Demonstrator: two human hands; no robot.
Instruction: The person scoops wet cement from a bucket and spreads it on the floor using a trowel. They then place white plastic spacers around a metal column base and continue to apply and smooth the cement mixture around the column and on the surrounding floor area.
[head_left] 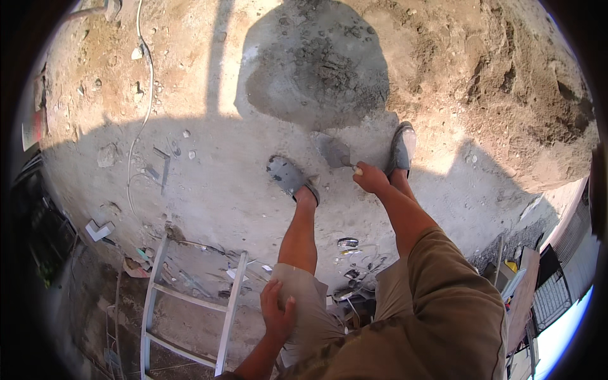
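Observation:
My right hand [369,178] reaches down between my feet and grips the handle of a trowel [334,152], whose blade carries grey mortar. Just beyond the blade lies a wide heap of wet grey mortar [316,69] on the ground. My left hand [277,310] rests flat on my left thigh, on the khaki shorts, holding nothing. My feet in grey slippers stand on either side of the trowel, the left slipper [288,176] and the right slipper [401,147].
A mound of brown sand [506,76] fills the upper right. A metal ladder [190,304] lies at lower left. A white cable [147,95] runs down the left. Debris and scraps [351,266] litter the concrete near my legs. Railing and boards stand at right.

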